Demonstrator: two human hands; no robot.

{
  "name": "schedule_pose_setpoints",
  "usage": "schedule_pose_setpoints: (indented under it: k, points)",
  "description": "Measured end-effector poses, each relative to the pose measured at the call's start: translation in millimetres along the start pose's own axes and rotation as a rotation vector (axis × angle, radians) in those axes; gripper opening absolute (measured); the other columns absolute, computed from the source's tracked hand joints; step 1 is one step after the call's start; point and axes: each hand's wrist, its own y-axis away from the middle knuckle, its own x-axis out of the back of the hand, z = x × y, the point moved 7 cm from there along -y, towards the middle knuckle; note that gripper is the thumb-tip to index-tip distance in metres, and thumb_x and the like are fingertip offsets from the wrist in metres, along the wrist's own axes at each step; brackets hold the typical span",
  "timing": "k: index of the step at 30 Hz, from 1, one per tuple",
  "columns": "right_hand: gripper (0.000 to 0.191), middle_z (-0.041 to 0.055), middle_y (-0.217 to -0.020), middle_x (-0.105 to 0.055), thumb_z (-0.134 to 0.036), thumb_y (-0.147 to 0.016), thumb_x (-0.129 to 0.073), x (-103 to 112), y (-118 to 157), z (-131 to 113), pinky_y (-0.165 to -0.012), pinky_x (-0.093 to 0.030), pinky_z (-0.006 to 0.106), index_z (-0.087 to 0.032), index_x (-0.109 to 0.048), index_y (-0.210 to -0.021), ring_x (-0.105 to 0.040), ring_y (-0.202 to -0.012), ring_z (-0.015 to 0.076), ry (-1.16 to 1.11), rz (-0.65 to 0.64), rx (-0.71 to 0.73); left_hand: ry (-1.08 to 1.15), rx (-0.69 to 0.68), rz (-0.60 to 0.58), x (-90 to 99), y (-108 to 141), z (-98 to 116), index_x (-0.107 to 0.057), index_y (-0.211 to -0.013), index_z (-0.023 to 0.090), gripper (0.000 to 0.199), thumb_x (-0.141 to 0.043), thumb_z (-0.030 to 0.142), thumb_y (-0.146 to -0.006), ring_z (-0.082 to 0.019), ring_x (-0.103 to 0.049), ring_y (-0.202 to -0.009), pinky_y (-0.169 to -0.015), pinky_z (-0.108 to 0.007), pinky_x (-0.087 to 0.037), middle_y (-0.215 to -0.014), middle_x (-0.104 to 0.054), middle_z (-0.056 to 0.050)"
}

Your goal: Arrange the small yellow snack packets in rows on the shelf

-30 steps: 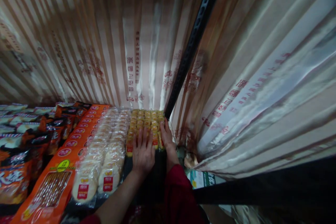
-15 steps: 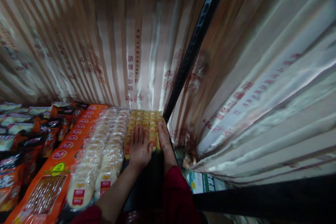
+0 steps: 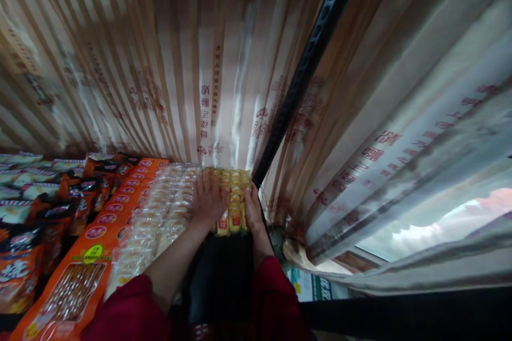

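Small yellow-wrapped snack packs (image 3: 234, 208) stand in tight rows at the back of a black shelf (image 3: 218, 277). My left hand (image 3: 208, 203) lies over their left part with its fingers spread, beside the clear-wrapped round cakes; it is slightly blurred. My right hand (image 3: 253, 208) rests along the right side of the rows, fingers stretched out and pointing to the back. The packs sit between the two hands, and some on the left are hidden under my left palm.
White round cakes in clear wrap (image 3: 154, 224) are lined up on the left, then orange bags (image 3: 102, 245) and black-and-orange bags (image 3: 24, 261). A slanted black metal post (image 3: 300, 80) rises behind my right hand. Printed curtains (image 3: 224, 64) hang behind.
My left hand has slid left and somewhat back, uncovering the front of the yellow packs. The right hand stays at their side. At the right, the curtain now shows a bright opening.
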Motion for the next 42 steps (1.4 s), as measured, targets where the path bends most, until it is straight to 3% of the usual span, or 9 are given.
schedule_pose_setpoints:
  k: [4, 9, 15, 25, 31, 36, 39, 42]
  points:
    - [0.063, 0.0065, -0.127, -0.055, -0.058, -0.085, -0.036, 2, -1, 1, -0.096, -0.041, 0.036, -0.026, -0.032, -0.139, -0.055, -0.112, 0.0206, 0.029, 0.032, 0.018, -0.028, -0.014, -0.119, -10.7, -18, -18, -0.045, -0.132, 0.016, 0.055, -0.035, 0.046, -0.087, -0.034, -0.030, -0.133, -0.105, -0.053, -0.025, -0.140, -0.040, -0.017]
    - [0.065, 0.0049, -0.140, -0.043, -0.058, -0.085, -0.037, 0, -2, 2, -0.107, -0.030, 0.039, -0.027, -0.028, -0.142, -0.040, -0.128, 0.0208, 0.040, 0.020, 0.019, -0.051, -0.059, -0.191, -25.4, -18, -25, -0.042, -0.135, 0.015, 0.059, -0.033, 0.050, -0.088, -0.034, -0.029, -0.133, -0.105, -0.051, -0.024, -0.140, -0.040, -0.018]
    - [0.062, 0.0046, -0.140, -0.042, -0.056, -0.085, -0.038, -4, -3, -3, -0.109, -0.027, 0.040, -0.027, -0.032, -0.140, -0.038, -0.129, 0.0204, 0.067, 0.036, 0.052, -0.022, -0.064, -0.175, -37.4, -19, -24, -0.035, -0.138, 0.017, 0.060, -0.030, 0.051, -0.089, -0.032, -0.031, -0.132, -0.106, -0.049, -0.024, -0.142, -0.036, -0.019]
    - [0.063, 0.0051, -0.144, -0.036, -0.056, -0.086, -0.036, -7, 0, -6, -0.110, -0.024, 0.040, -0.026, -0.030, -0.140, -0.033, -0.132, 0.0207, 0.024, 0.001, 0.049, 0.031, -0.022, -0.206, -34.7, -19, -27, -0.038, -0.136, 0.017, 0.059, -0.025, 0.050, -0.090, -0.032, -0.029, -0.133, -0.106, -0.048, -0.025, -0.143, -0.035, -0.017]
    - [0.061, 0.0062, -0.139, -0.043, -0.058, -0.087, -0.033, 2, -4, -4, -0.108, -0.028, 0.041, -0.025, -0.035, -0.138, -0.038, -0.128, 0.0210, -0.016, 0.038, 0.035, 0.002, -0.051, -0.134, -18.9, -27, -22, -0.044, -0.132, 0.013, 0.052, -0.026, 0.040, -0.091, -0.029, -0.025, -0.135, -0.109, -0.049, -0.021, -0.143, -0.036, -0.016]
    - [0.064, 0.0061, -0.142, -0.039, -0.060, -0.086, -0.033, 8, -6, 0, -0.111, -0.021, 0.041, -0.023, -0.035, -0.138, -0.033, -0.132, 0.0214, 0.019, 0.033, -0.003, 0.011, -0.066, -0.217, -24.5, -32, -12, -0.045, -0.132, 0.014, 0.051, -0.027, 0.040, -0.091, -0.029, -0.027, -0.135, -0.108, -0.050, -0.021, -0.143, -0.037, -0.014]
    - [0.066, 0.0067, -0.142, -0.040, -0.060, -0.085, -0.032, 9, -5, -1, -0.111, -0.023, 0.040, -0.021, -0.036, -0.138, -0.033, -0.132, 0.0207, -0.019, 0.022, 0.008, 0.008, -0.126, -0.137, -20.2, -26, -1, -0.045, -0.132, 0.012, 0.053, -0.031, 0.042, -0.090, -0.030, -0.026, -0.135, -0.109, -0.049, -0.021, -0.143, -0.037, -0.016]
    - [0.067, 0.0065, -0.142, -0.039, -0.061, -0.085, -0.033, 7, -5, -2, -0.111, -0.022, 0.039, -0.021, -0.036, -0.138, -0.032, -0.132, 0.0203, -0.061, 0.020, 0.021, 0.009, -0.273, -0.043, -11.1, -11, 14, -0.041, -0.134, 0.015, 0.056, -0.035, 0.045, -0.088, -0.030, -0.026, -0.135, -0.109, -0.050, -0.021, -0.142, -0.038, -0.015]
